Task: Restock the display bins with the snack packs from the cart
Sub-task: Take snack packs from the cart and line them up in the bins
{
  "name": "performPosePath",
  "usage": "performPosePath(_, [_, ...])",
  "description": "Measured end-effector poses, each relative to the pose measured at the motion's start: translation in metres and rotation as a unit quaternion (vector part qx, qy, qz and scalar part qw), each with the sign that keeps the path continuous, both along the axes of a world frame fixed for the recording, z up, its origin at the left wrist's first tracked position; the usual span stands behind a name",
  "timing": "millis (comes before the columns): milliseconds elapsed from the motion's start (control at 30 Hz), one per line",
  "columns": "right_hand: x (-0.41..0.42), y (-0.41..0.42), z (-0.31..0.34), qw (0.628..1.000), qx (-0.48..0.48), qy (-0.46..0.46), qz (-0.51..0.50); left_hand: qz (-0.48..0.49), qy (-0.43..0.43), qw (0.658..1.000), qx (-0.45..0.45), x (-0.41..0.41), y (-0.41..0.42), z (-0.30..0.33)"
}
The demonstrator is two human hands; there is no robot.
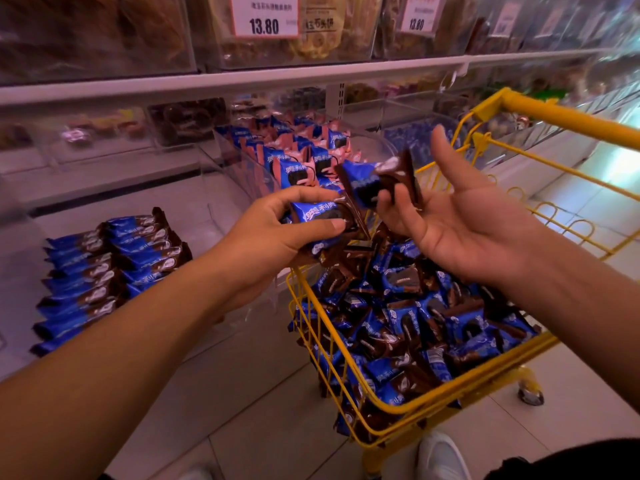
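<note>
left hand (pixel 277 226) grips snack packs (pixel 322 216); right hand (pixel 460 220) fingers spread wide above cart (pixel 391 410).

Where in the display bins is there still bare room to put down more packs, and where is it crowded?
Free: the bin floor between the stacked blue-brown rows at the left and the yellow cart.
Crowded: the farther bin of blue-pink packs, and the cart itself, heaped with packs.

"13.80" on shelf price tag (pixel 264 15)
</note>
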State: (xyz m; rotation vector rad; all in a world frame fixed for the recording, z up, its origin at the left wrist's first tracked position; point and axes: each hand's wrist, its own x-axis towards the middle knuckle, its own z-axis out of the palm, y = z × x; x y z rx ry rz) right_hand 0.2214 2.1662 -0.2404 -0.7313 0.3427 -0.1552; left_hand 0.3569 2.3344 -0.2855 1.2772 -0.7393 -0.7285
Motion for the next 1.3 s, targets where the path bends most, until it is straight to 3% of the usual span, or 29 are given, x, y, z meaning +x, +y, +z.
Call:
performPosePath(100, [-0.003, 0.001, -0.001, 0.999, -0.011, -0.037, 0.014, -0.016, 0.036, 0.999, -0.011, -0.001, -0.002, 0.001])
performPosePath(200, [0.000, 0.004, -0.005, 0.997, -0.074, -0.008, -0.018, -0.030, 0.056, 0.998, -0.015, -0.004, -0.001, 0.003])
performPosePath(300, [0.002, 0.002, -0.009, 0.983, -0.178, 0.044, -0.027, 0.002, 0.041, 0.999, -0.027, -0.007, 0.000, 0.006])
performPosePath(433, [0.002, -0.003, -0.012, 0.978, -0.191, 0.065, -0.051, 0.053, -0.005, 0.998, -0.045, -0.005, 0.004, 0.009])
performPosePath(667, [0.009, 0.010, -0.011, 0.982, -0.182, -0.037, -0.036, 0.077, -0.076, 0.993, -0.043, 0.007, 0.026, 0.019])
performPosePath(767, [0.014, 0.025, -0.012, 0.968, -0.244, -0.048, 0.017, 0.121, -0.066, 0.990, -0.041, 0.022, 0.045, 0.024])
performPosePath(933, [0.032, 0.063, -0.014, 0.904, -0.415, -0.084, 0.056, 0.285, -0.081, 0.955, -0.017, 0.058, 0.095, 0.023])
performPosePath(1033, [0.063, 0.082, -0.010, 0.830, -0.542, -0.118, 0.052, 0.370, -0.150, 0.915, 0.064, 0.078, 0.121, 0.009])
performPosePath(1167, [0.101, 0.105, -0.011, 0.695, -0.693, -0.124, 0.147, 0.387, -0.211, 0.881, 0.170, 0.091, 0.136, -0.008])
performPosePath(1300, [0.126, 0.121, -0.020, 0.647, -0.712, -0.097, 0.253, 0.384, -0.269, 0.857, 0.213, 0.089, 0.139, -0.010])
